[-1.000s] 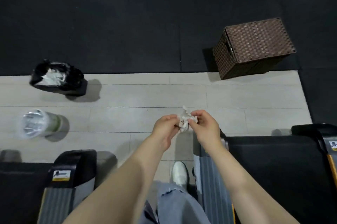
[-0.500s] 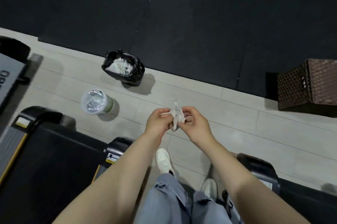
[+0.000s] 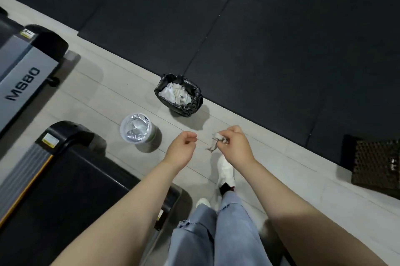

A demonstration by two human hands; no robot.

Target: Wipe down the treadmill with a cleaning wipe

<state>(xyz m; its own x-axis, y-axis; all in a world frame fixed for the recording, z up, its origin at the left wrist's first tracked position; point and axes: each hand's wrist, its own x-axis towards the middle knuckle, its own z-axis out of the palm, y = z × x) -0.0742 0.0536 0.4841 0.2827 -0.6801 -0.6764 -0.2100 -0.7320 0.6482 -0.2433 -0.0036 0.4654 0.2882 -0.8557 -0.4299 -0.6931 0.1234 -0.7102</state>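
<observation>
a crumpled, greyish-white used cleaning wipe (image 3: pixel 215 141) is pinched in the curled fingers of the right hand (image 3: pixel 234 145), a loose tail hanging down and left of the knuckles, over the pale grey floor tiles (image 3: pixel 104 92). the left hand (image 3: pixel 184 146) is held just beside it but apart, fingers loosely curled, thumb near forefinger, nothing seen in its grip. the wipe is nowhere near the black-belted treadmill deck with a grey and orange side rail (image 3: pixel 54 190), which sits low left; a second grey treadmill marked ms80 (image 3: pixel 23 79) is seen further left. a small bin lined with a black plastic bag (image 3: pixel 190 105), already holding white used wipes, stands ahead on the tiles, and a round clear-lidded wipe canister with a green label (image 3: pixel 137 129) is just left of it, near the left hand. judged step: the wipe looks spent and is likely to be binned, or swapped for a fresh one. risks: the wipe is light and only partly gripped, so a toss could be caught short and land on the tiles or the black rubber mat (image 3: pixel 281 38) beyond; the bin is small and part full, so the rim could be missed. the canister could be knocked over by a reach across it. a brown woven basket (image 3: pixel 376 161) stands well apart at right.
</observation>
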